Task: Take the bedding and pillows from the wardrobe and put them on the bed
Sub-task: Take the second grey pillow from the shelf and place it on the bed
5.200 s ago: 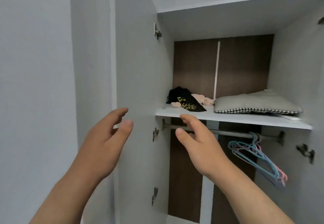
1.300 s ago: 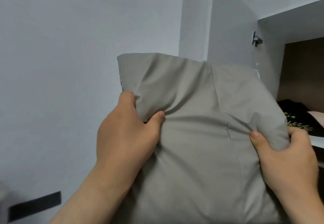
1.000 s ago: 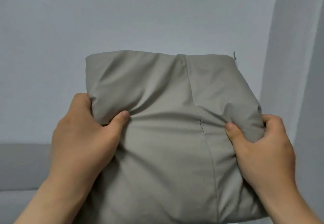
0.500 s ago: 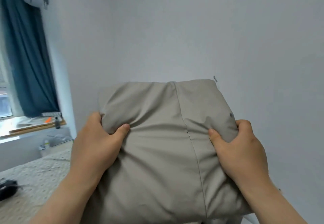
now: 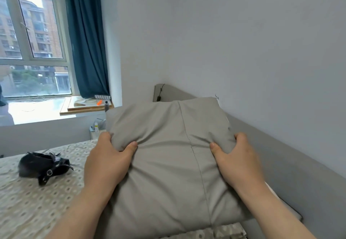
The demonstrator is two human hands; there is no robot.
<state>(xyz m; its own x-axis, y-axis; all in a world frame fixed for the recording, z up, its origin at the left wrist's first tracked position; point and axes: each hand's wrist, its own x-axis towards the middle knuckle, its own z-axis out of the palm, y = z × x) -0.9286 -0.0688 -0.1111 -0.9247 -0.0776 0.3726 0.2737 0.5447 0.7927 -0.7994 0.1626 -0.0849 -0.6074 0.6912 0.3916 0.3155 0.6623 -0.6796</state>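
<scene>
I hold a grey pillow (image 5: 168,164) out in front of me with both hands. My left hand (image 5: 106,162) grips its left edge, thumb pressed into the fabric. My right hand (image 5: 237,160) grips its right edge the same way. The pillow hangs above the bed (image 5: 28,201), which has a beige patterned cover and lies below and to the left. The wardrobe is out of view.
A black bag (image 5: 43,165) lies on the bed at the left. A grey padded headboard (image 5: 290,164) runs along the wall on the right. A window (image 5: 33,38) with a blue curtain (image 5: 88,42) and a cluttered sill is at the far left.
My view has swung left from the wardrobe, past the bare wall, to the bed and window. The pillow stays gripped in both hands and has come lower, over the bed.
</scene>
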